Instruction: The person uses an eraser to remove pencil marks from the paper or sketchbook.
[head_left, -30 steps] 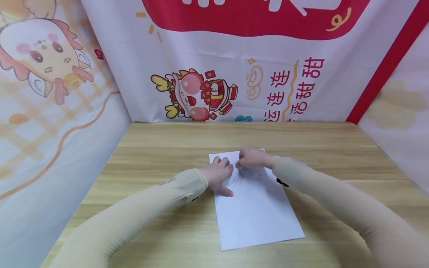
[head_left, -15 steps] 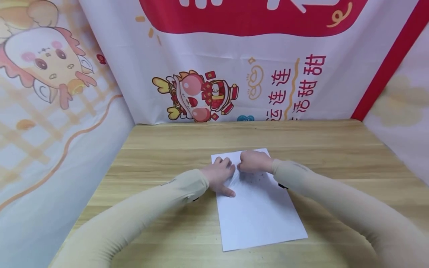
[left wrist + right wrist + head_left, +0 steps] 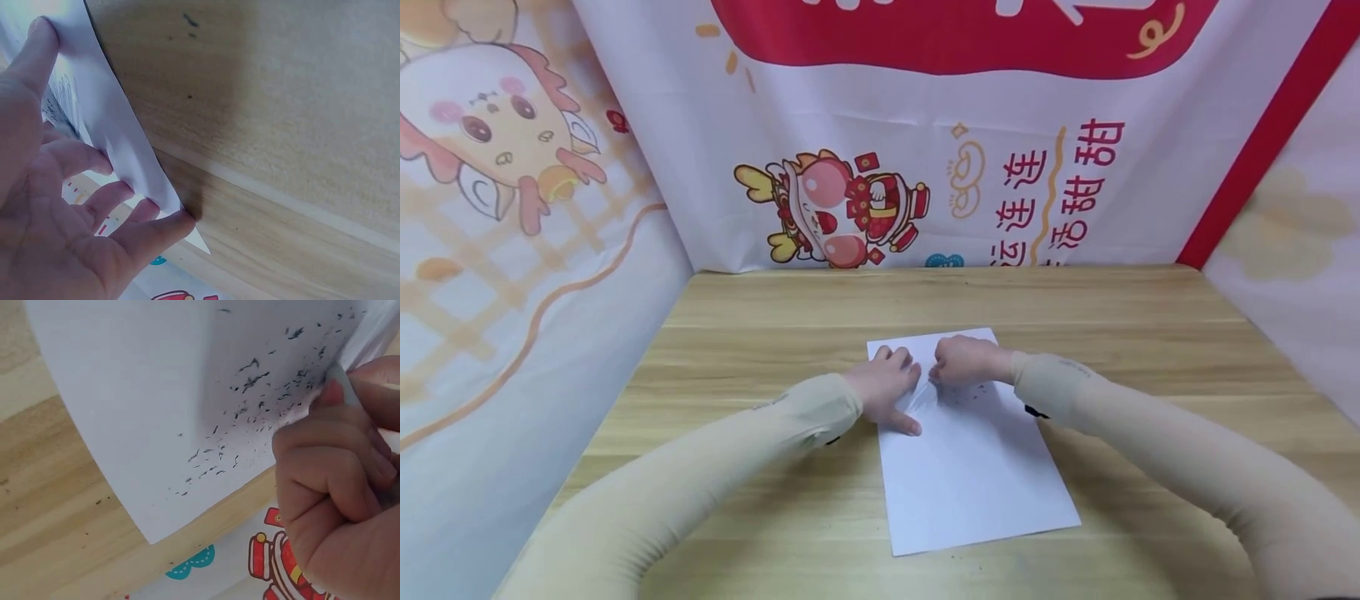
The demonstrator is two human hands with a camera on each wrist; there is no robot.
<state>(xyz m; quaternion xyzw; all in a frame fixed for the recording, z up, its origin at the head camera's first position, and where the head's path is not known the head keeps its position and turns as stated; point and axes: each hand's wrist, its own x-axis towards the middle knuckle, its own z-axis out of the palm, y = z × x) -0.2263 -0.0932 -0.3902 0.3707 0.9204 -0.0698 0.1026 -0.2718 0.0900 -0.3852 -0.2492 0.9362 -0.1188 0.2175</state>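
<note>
A white sheet of paper [image 3: 977,475] lies on the wooden table. On its left part my left hand [image 3: 887,390] rests with fingers and thumb spread, the fingertips pressing near the edge, as the left wrist view shows. My right hand [image 3: 967,361] pinches a small whitish eraser [image 3: 345,382] between thumb and curled fingers, against the paper. Most of the eraser is hidden by the fingers. Dark eraser crumbs [image 3: 253,381] are scattered on the sheet beside it. Faint grey smudged strokes [image 3: 923,400] show between the two hands.
The wooden table [image 3: 760,333] reaches back to a printed white and red cloth [image 3: 662,125]. A second patterned cloth [image 3: 535,317] hangs at the left. A few dark specks [image 3: 190,20] lie on the wood beside the paper.
My right hand makes only slight movements with the eraser near the same spot. My left hand stays on the paper. The head view shifts a little.
</note>
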